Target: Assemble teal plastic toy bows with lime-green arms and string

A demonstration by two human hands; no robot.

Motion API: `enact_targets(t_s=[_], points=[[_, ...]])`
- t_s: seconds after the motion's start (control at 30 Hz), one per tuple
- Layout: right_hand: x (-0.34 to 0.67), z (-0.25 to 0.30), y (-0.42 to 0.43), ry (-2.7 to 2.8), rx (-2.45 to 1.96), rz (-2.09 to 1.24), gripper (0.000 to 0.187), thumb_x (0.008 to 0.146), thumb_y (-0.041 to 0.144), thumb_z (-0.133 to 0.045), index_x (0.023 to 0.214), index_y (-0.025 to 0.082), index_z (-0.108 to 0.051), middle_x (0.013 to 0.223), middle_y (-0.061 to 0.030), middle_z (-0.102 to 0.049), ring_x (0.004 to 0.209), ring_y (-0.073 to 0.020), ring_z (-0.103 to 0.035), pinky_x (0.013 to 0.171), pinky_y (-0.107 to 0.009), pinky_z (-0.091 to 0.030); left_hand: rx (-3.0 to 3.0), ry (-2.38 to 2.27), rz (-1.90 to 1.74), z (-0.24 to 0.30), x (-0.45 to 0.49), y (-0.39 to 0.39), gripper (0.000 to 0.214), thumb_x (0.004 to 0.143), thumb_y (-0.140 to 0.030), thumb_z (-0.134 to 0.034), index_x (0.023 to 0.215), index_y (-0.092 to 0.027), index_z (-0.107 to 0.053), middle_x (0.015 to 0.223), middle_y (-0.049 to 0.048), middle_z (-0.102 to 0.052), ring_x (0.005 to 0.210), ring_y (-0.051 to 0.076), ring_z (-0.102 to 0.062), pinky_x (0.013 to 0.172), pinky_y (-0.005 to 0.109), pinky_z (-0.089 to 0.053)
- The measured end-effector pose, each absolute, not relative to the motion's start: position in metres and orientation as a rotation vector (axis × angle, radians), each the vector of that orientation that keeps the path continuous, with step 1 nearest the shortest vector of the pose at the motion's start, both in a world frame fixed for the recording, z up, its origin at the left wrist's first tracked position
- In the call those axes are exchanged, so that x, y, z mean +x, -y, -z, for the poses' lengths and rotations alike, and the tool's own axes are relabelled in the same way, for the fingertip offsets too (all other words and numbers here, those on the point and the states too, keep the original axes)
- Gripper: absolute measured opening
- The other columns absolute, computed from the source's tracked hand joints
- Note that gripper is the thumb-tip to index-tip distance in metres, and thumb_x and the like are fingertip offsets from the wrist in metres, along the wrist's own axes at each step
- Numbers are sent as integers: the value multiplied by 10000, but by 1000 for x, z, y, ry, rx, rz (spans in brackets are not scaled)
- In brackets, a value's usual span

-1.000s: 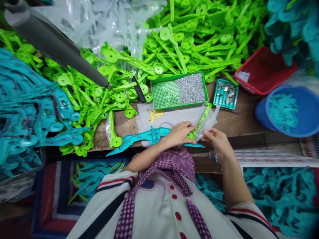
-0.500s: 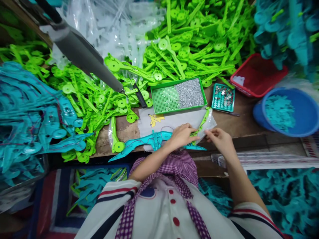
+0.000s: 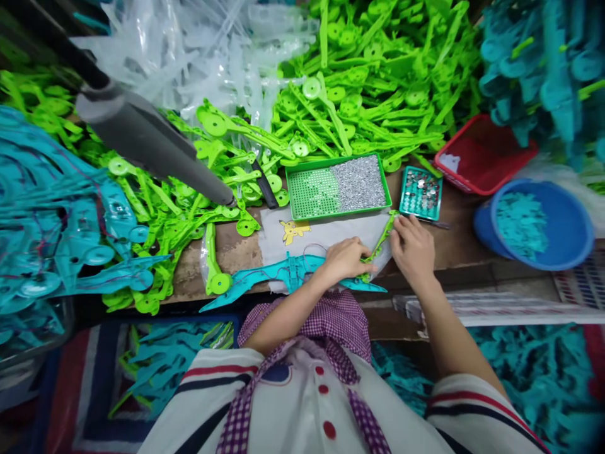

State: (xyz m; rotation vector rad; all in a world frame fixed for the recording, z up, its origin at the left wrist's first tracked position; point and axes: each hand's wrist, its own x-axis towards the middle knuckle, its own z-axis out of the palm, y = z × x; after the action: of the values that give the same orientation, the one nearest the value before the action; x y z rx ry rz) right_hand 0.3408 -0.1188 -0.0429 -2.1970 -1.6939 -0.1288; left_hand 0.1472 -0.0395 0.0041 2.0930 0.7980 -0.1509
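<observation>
A long turquoise plastic part [image 3: 265, 275] lies across the near table edge, with a thin dark wire along it. My left hand [image 3: 347, 260] rests over its right half, fingers closed on the lower part of a lime-green plastic arm [image 3: 382, 238]. Clear plastic borders this arm on its right side. My right hand [image 3: 412, 249] is at the arm's upper right, its curled fingers against the arm and clear edge; the exact grip is partly hidden. Another green arm [image 3: 213, 258] with a clear edge stands at the turquoise part's left end.
A green tray [image 3: 292, 213] holds small silver pieces; beside it is a small teal tray [image 3: 402, 205] of metal bits. Further right are a red basket [image 3: 496, 180] and a blue bucket [image 3: 562, 252]. A grey tool [image 3: 155, 148] hangs at left. Green parts [image 3: 378, 82] heap behind.
My right hand has moved up and inward, from beside the clear edge to the green arm's upper part. My left hand stays on the arm. The view has shifted slightly.
</observation>
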Motion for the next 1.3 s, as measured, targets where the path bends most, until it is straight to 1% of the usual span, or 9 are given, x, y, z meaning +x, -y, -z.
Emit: enact_targets(t_s=[0.2, 0.3, 0.5, 0.63, 0.77, 1.0, 1.13, 1.23, 1.3], points=[[350, 40, 119, 1651, -2168, -36, 423, 997, 415, -443, 1190, 169, -729, 1282, -144, -700, 1139, -272, -702, 1002, -446, -512, 2101, -801, 128, -1, 146, 41, 353, 882, -520, -691, 1145, -290, -744, 1200, 29, -655, 1145, 233, -631, 986, 343, -510], [351, 40, 120, 1540, -2096, -157, 433, 986, 458, -465, 1195, 186, -730, 1284, -137, -701, 1179, -267, -682, 1036, -452, -512, 2097, -804, 121, -1, 146, 41, 339, 879, -515, -696, 1132, -295, -751, 1194, 24, -656, 1146, 232, -632, 988, 341, -509], [340, 45, 121, 1432, -2061, -139, 491, 995, 446, -447, 1370, 188, -630, 1442, -133, -596, 1331, -254, -576, 1116, -459, -460, 2071, -824, 111, 0, 146, 42, 336, 865, -510, -716, 1124, -300, -758, 1176, 21, -653, 1131, 226, -628, 990, 337, -505], [335, 47, 121, 1482, -2218, -52, 477, 1012, 377, -370, 1328, 174, -664, 1420, -153, -609, 1214, -297, -644, 1023, -484, -488, 2064, -838, 76, 5, 147, 43, 354, 844, -557, -724, 1087, -304, -769, 1155, 10, -656, 1109, 220, -626, 959, 335, -510], [338, 36, 115, 1639, -2301, 11, 433, 1005, 366, -406, 1252, 179, -708, 1354, -127, -664, 1081, -295, -676, 930, -459, -481, 2067, -828, 65, 11, 147, 44, 353, 873, -544, -696, 1121, -302, -764, 1175, 8, -659, 1122, 218, -625, 961, 337, -506], [341, 27, 104, 1727, -2305, 3, 412, 999, 331, -408, 1183, 172, -739, 1285, -122, -706, 1030, -295, -670, 959, -500, -427, 2087, -810, 69, 9, 145, 43, 360, 906, -543, -645, 1151, -305, -755, 1176, 11, -662, 1123, 224, -626, 963, 346, -508], [345, 36, 115, 1564, -2224, -153, 429, 999, 395, -428, 1271, 210, -704, 1365, -113, -660, 1155, -294, -654, 1028, -515, -449, 2097, -810, 72, 7, 145, 43, 333, 902, -508, -662, 1147, -304, -755, 1185, 13, -658, 1114, 218, -628, 965, 346, -509], [349, 42, 125, 1472, -2073, -286, 484, 997, 437, -441, 1400, 233, -612, 1441, -99, -602, 1324, -259, -572, 1098, -483, -450, 2106, -803, 89, 7, 145, 43, 326, 902, -494, -666, 1159, -311, -749, 1199, 11, -651, 1119, 215, -625, 965, 345, -510], [349, 45, 128, 1449, -2052, -283, 508, 1005, 442, -420, 1441, 230, -573, 1474, -96, -572, 1374, -243, -534, 1126, -472, -436, 2110, -801, 93, 7, 145, 43, 335, 902, -502, -663, 1166, -313, -746, 1208, 11, -646, 1120, 214, -625, 964, 344, -510]])
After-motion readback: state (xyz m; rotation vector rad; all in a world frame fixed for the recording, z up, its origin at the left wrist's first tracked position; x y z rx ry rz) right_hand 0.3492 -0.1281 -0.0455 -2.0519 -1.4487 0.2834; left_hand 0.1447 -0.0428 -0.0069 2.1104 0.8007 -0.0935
